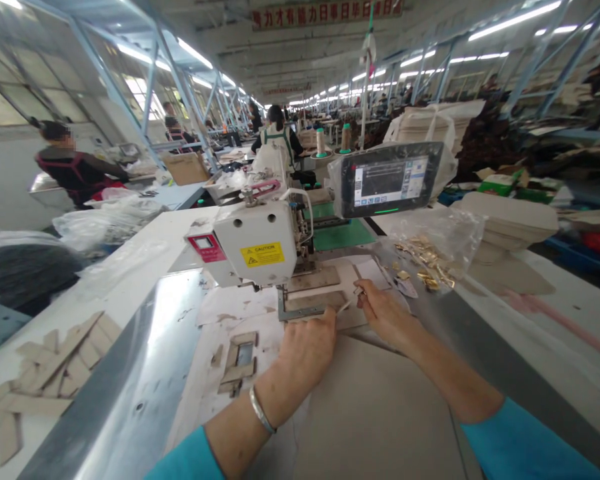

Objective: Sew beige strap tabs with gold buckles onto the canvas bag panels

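Observation:
At the sewing machine [257, 237], my right hand [390, 313] pinches a small shiny metal piece [359, 291] between thumb and fingers. Its exact kind is too small to make out. My left hand [307, 343], wearing a bangle, is closed with its fingers curled at the front edge of the metal clamp frame [303, 313]. A narrow pale strip [344, 307] sticks out from its fingertips towards my right hand. Below both hands lies a large beige panel [380, 407]. Beige strips [313, 277] lie within the clamp area, under the machine head.
Beige offcut strips [55, 367] are heaped on the left. A rectangular frame piece [239, 360] lies left of my left hand. Gold metal fittings [430, 263] in plastic lie right, near stacked beige panels [510, 220]. A control screen [390, 180] stands behind. Other people work farther back.

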### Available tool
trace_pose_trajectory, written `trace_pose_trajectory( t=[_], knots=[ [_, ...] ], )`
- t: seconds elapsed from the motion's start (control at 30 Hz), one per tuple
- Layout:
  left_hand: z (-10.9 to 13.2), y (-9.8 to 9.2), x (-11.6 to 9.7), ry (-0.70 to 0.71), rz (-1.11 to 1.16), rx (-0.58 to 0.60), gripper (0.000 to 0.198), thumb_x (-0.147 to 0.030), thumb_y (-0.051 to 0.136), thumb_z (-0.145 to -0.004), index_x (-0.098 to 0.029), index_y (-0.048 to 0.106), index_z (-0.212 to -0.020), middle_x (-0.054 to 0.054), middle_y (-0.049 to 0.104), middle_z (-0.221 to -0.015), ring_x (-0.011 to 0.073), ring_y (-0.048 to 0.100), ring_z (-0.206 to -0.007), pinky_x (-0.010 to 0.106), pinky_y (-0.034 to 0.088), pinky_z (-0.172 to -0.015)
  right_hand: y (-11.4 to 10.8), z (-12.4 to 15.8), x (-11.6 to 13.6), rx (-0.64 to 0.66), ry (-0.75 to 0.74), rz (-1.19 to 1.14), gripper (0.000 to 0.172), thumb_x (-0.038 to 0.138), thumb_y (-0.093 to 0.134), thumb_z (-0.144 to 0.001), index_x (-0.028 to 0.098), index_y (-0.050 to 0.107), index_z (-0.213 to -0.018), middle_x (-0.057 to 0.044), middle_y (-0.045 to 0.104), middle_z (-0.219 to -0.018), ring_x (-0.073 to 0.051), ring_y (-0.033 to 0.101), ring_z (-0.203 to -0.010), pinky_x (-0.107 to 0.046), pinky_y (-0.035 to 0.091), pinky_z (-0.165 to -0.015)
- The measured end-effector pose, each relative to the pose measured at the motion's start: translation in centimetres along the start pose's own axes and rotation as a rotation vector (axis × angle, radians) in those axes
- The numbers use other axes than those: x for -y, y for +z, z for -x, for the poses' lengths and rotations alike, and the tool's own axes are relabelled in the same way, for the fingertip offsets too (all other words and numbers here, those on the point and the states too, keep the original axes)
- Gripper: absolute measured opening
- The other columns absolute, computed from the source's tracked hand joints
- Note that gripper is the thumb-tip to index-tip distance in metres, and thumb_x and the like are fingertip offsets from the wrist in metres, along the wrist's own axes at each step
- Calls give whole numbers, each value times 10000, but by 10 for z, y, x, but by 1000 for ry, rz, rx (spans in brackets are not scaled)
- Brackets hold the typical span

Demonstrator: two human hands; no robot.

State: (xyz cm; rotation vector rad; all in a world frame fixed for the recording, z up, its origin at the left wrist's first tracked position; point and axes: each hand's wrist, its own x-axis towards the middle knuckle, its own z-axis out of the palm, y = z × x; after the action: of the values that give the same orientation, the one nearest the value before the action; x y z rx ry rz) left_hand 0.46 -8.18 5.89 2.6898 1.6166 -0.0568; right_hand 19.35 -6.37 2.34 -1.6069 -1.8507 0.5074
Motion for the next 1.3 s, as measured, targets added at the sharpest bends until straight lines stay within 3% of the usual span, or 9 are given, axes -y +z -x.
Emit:
trace_pose_trajectory(
  t=[0.17,0.27,0.37,0.53,0.7,0.83,1.1,1.3],
  knots=[
    [-9,-1,7,-9,113,50,337,-373,313,-1008,-190,595,-1030,118,702,-807,285,706,-795,370,531,-677,-5,-1,5,122,-32,-52,223,221,434,-876,229,581,-1044,-8,592,-698,-180,552,-650,-280,357,-621],
    [-17,7,18,-24,52,-114,311,-313,350,-1002,-144,598,-1087,142,692,-965,283,661,-970,406,497,-854,-8,-16,3,210,-19,-157,185,383,521,-841,221,602,-802,20,500,-587,-145,466,-564,-258,316,-543],
    [-23,25,23,32,17,-245,392,-227,407,-976,-95,469,-1340,176,592,-1275,291,539,-1210,437,391,-1043,-8,-41,1,350,109,-288,332,524,571,-779,206,560,-682,43,396,-499,-105,355,-469,-242,235,-464],
    [-30,55,24,13,111,-211,609,-437,446,-968,-81,355,-1453,152,373,-1520,293,319,-1416,441,276,-1161,-11,-78,9,525,401,-371,453,573,754,-601,200,503,-660,81,345,-477,-54,290,-424,-197,148,-421],
    [-40,60,37,23,108,-237,681,-540,391,-965,-78,351,-1464,132,351,-1535,282,292,-1432,431,260,-1176,-7,-94,20,544,498,-326,409,516,734,-682,194,488,-732,104,298,-489,-36,256,-421,-175,126,-419],
    [-45,57,47,47,109,-235,710,-570,385,-959,-71,355,-1464,137,350,-1534,267,296,-1432,413,254,-1183,6,-97,13,496,497,-234,378,522,687,-739,192,505,-744,86,332,-503,-48,303,-436,-179,177,-428],
    [-32,57,30,-40,99,-180,765,-562,422,-946,-4,338,-1461,196,303,-1539,329,270,-1434,451,260,-1178,16,-97,-5,481,432,-171,354,523,661,-742,185,559,-759,55,404,-546,-69,353,-468,-191,233,-434],
    [-28,57,29,-63,96,-213,774,-558,446,-938,19,352,-1445,238,336,-1512,365,284,-1421,476,280,-1163,9,-98,-8,528,508,-416,384,498,735,-690,204,509,-788,91,353,-520,-44,299,-415,-170,169,-400]
  ],
)
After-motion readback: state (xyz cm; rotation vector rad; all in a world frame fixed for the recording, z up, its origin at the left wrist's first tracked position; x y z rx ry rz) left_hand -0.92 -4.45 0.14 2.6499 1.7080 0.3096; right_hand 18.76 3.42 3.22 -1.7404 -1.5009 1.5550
